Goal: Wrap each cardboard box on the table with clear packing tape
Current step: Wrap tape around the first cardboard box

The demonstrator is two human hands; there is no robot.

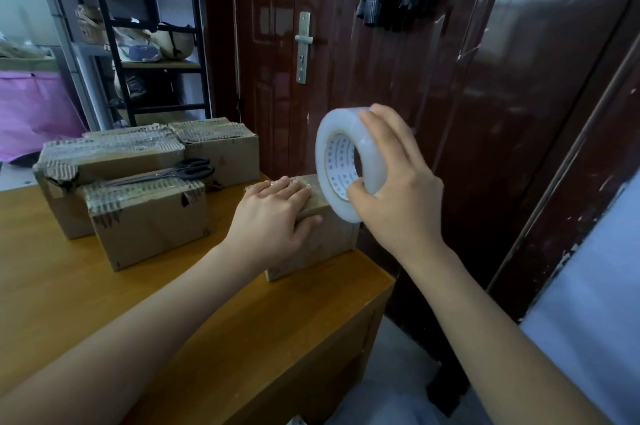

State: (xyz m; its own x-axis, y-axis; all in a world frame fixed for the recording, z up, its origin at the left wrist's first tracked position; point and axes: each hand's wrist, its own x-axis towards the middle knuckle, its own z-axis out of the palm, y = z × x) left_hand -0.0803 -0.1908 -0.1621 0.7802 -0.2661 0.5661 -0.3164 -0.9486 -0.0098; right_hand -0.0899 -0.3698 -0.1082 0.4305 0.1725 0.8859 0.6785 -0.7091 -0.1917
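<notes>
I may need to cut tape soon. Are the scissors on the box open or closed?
Closed. The scissors lie flat on a cardboard box, blades together in one line, handle loops side by side.

Left hand (277, 213) lies flat, palm down, fingers straight and together, forearm reaching far. Right hand (394, 182) is raised, fingers and thumb curled in a grip.

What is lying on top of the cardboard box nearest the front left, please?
A pair of black-handled scissors lies across the top of that box. Its contents cannot be seen, since the box is closed.
</notes>
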